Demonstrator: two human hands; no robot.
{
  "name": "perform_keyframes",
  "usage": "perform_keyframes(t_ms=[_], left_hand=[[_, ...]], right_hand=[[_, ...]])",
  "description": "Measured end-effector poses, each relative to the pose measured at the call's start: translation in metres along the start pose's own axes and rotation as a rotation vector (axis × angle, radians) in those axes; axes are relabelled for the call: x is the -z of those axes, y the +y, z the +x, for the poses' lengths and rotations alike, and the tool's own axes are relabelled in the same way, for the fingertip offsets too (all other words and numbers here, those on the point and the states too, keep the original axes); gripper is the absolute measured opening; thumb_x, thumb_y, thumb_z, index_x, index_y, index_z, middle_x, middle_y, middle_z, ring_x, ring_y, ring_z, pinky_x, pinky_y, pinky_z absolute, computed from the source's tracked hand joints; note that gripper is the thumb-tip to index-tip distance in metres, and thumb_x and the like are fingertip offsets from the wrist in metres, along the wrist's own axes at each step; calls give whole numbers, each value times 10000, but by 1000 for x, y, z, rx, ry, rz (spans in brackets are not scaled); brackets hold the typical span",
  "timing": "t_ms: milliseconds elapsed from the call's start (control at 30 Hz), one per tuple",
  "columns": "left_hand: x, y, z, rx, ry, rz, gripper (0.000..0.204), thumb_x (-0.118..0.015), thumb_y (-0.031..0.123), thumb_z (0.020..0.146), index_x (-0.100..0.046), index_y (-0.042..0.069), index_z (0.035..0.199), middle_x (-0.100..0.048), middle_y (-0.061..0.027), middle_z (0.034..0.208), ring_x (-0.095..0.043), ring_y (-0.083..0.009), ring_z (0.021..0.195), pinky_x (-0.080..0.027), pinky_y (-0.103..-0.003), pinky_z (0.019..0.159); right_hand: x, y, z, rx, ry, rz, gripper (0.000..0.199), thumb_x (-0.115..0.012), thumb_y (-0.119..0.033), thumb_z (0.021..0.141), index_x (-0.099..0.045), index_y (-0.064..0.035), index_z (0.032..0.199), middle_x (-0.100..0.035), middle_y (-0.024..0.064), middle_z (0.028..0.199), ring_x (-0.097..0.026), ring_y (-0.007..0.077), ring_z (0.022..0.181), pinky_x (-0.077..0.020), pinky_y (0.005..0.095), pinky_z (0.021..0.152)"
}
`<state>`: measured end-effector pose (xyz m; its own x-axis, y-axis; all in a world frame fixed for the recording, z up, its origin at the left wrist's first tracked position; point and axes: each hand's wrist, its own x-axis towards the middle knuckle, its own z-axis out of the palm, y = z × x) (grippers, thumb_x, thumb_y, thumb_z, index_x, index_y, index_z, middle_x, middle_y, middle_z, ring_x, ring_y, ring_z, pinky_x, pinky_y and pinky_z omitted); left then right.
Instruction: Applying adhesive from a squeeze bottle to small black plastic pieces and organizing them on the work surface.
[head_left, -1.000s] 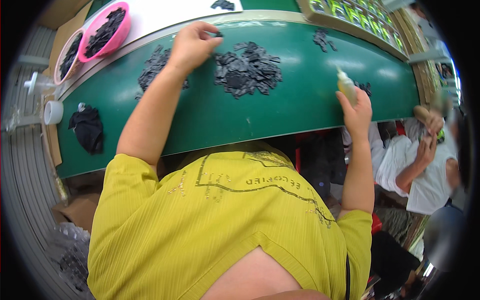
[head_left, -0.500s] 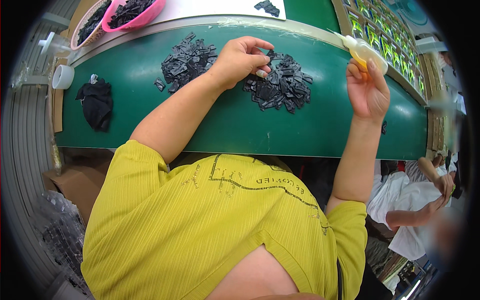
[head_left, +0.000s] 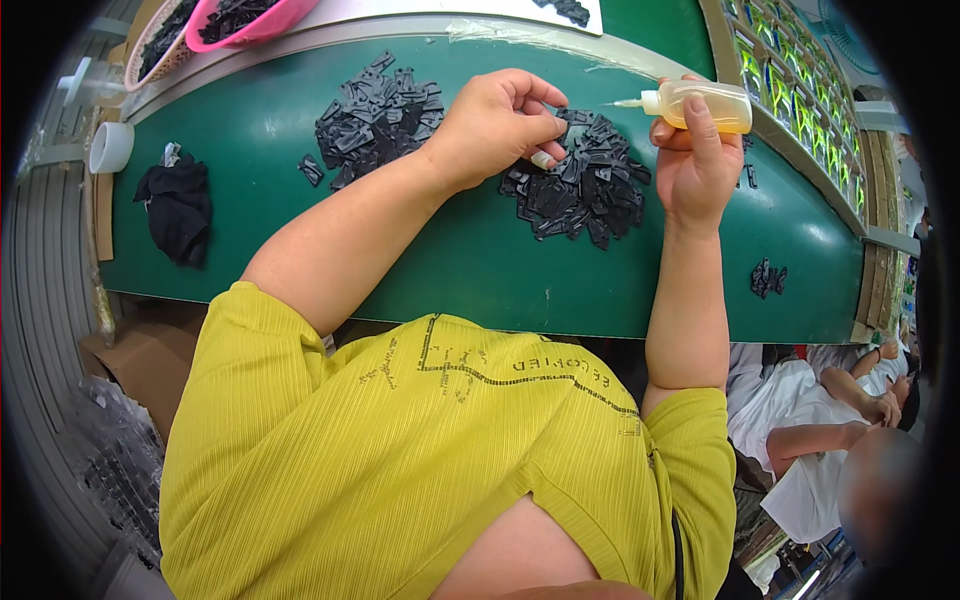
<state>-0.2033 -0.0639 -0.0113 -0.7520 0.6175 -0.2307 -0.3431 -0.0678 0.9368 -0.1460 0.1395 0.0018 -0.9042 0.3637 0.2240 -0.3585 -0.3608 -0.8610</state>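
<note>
My right hand is wrapped round a clear squeeze bottle of yellowish liquid. The bottle lies nearly level, its thin needle tip pointing left toward my other hand. At the left edge of the right-hand pile of black plastic pieces, my left hand pinches a small black plastic piece, mostly hidden between thumb and forefinger. A pale wrap covers one of its fingertips. A second pile of black plastic pieces lies to the left, beyond my left forearm.
On the green table lie a black cloth at left and a small cluster of black pieces at right. A pink basket stands at the far left, a white roll below it. Co-workers sit at right.
The bottle has swung from tilted to nearly level, and my right hand has moved left, bringing its tip closer to my left hand. The left hand keeps its pinch.
</note>
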Motion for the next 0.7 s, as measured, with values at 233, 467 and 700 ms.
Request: perform_keyframes(t_ms=[233, 467, 700], left_hand=[[-1, -3, 2, -53, 4, 70, 271, -630, 3, 799, -542, -76, 1044, -617, -102, 783, -656, -161, 666, -557, -252, 598], [-1, -4, 1, -52, -8, 126, 280, -631, 10, 814, -552, -68, 1070, -627, -109, 817, -662, -167, 703, -561, -253, 622], [0, -6, 1, -63, -13, 146, 275, -627, 5, 814, -555, -69, 1069, -630, -107, 802, -661, -164, 694, -561, -251, 619]], right_hand=[[-17, 11, -11, 195, -70, -290, 188, -697, -62, 812, -589, 1, 952, -641, 70, 815, -592, 114, 607, -486, 215, 538], [-22, 8, -15, 225, -57, -336, 194, -708, -61, 805, -591, 5, 946, -651, 72, 808, -597, 105, 597, -488, 194, 523], [-24, 10, -17, 209, -35, -406, 221, -728, -65, 787, -592, 8, 945, -654, 71, 813, -594, 93, 584, -483, 185, 509]])
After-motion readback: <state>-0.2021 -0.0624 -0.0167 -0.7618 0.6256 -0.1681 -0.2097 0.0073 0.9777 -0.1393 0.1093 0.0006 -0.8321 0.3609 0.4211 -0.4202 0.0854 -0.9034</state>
